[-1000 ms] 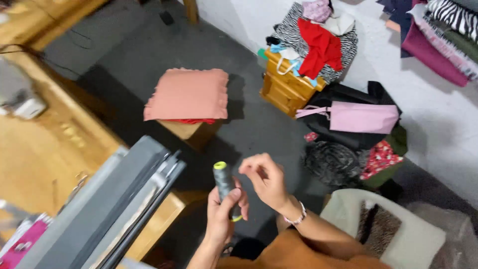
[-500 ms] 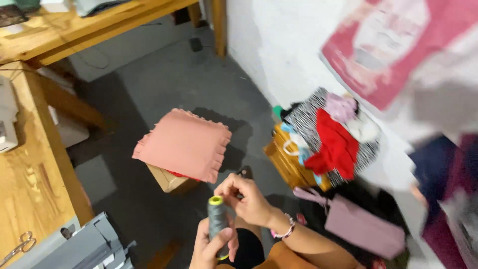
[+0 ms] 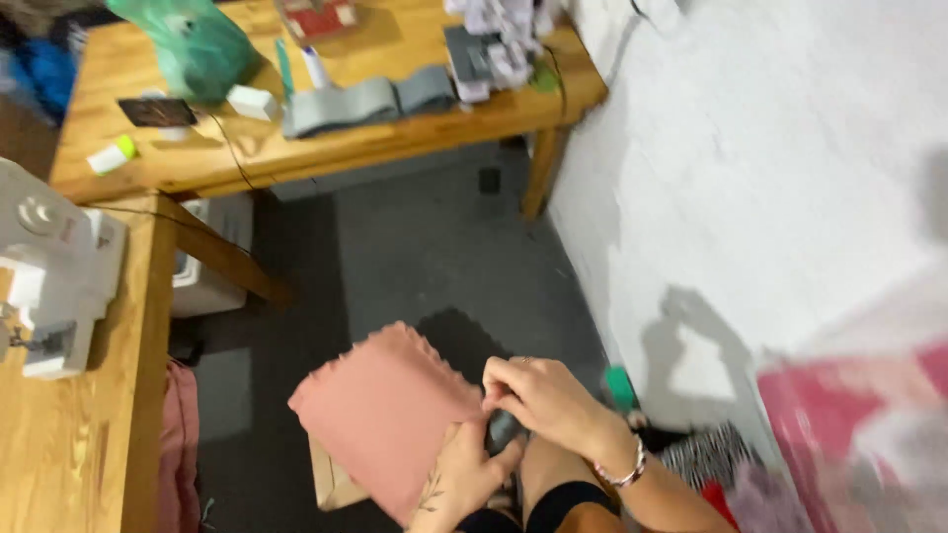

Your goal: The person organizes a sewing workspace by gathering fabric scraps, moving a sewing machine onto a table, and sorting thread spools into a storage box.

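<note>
Grey thread spool [image 3: 502, 430], cylindrical | hands: left [image 3: 462, 472] grips it; right [image 3: 541, 397] closed over top | soft pink scalloped cushion [image 3: 380, 407] beside

head camera looks steeply down, close above both hands, toward floor and wooden table [image 3: 326, 148]

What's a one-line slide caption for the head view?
Both hands, left hand and right hand, grip a grey thread spool beside a pink cushion, wooden tables behind.

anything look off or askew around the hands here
The pink cushion sits skewed on its wooden stool, overhanging the edges. The left hand and right hand grip a dark thread spool, mostly hidden.
</note>
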